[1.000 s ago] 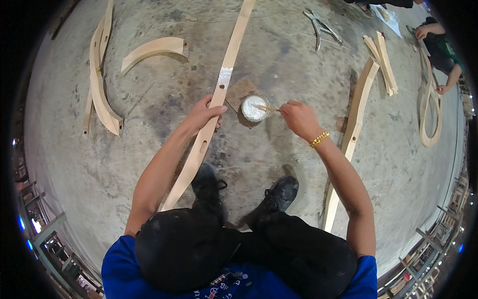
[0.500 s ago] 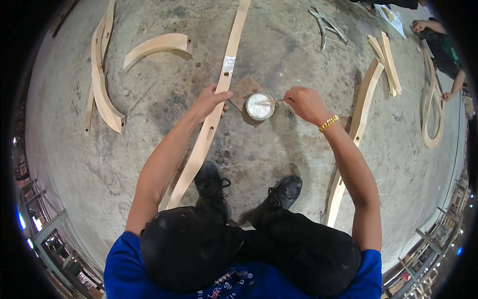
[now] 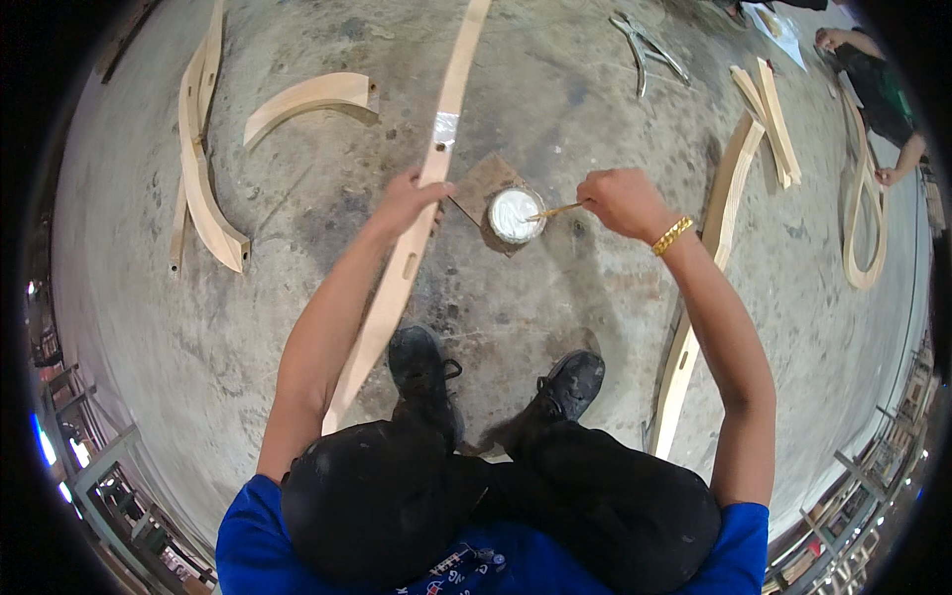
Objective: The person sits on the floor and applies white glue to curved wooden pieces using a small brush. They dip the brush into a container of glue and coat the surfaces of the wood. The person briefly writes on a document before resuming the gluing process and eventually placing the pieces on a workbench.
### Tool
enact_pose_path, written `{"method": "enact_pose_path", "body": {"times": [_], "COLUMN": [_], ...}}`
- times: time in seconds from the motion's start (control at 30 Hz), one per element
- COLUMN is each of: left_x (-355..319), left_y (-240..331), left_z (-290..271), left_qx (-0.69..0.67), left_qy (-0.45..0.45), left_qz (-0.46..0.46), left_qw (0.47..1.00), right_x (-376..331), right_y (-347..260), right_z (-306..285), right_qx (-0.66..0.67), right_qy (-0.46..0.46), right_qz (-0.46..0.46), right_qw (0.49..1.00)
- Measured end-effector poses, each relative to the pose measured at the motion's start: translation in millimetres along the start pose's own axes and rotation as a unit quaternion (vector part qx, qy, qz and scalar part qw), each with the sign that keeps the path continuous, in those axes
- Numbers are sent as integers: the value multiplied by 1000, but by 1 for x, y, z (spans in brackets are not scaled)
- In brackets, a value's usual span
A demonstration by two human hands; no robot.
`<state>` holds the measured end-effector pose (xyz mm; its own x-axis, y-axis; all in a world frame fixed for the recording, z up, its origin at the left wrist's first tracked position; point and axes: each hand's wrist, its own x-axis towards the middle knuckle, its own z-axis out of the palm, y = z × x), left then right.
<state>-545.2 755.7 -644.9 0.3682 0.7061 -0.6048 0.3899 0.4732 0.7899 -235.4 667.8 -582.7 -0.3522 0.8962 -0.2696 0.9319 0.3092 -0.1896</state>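
My left hand [image 3: 409,201] is wrapped round a long, gently curved wooden piece [image 3: 395,290], which runs from over my left shoe up past the top of the view. It has a slot, a small hole and a shiny whitish patch [image 3: 446,129] above my hand. My right hand [image 3: 625,201] pinches a thin brownish stick [image 3: 563,210], its lower tip in the white paste of a round tub [image 3: 517,215]. Whether the tip carries bristles I cannot tell. The tub stands on a brown square board [image 3: 488,180] on the floor.
Curved wooden parts lie at the left [image 3: 204,188], upper left [image 3: 312,96] and right [image 3: 729,198]. Metal pliers [image 3: 645,55] rest at the far side. A co-worker's hand [image 3: 886,176] is at the upper right, by a looped wooden piece [image 3: 865,238]. My shoes [image 3: 570,385] flank the near floor.
My right hand has moved slightly right, and the stick's tip has shifted toward the tub's right side. The long wooden piece and my left hand have shifted a little left.
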Motion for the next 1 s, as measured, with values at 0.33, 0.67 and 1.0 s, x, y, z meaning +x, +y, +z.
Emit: {"method": "enact_pose_path", "body": {"times": [0.33,0.67,1.0], "left_x": [13,4,-51], "left_y": [12,-19,-46], "left_z": [-52,34,84], "left_qx": [334,390,403], "left_qy": [103,162,44], "left_qz": [64,359,226], "left_qw": [935,832,886], "right_x": [25,-5,-96], "right_y": [-3,-23,-68], "right_z": [-30,-29,42], "right_qx": [-121,-32,141], "right_qy": [15,49,169], "right_qz": [-93,28,252], "right_qw": [988,998,942]}}
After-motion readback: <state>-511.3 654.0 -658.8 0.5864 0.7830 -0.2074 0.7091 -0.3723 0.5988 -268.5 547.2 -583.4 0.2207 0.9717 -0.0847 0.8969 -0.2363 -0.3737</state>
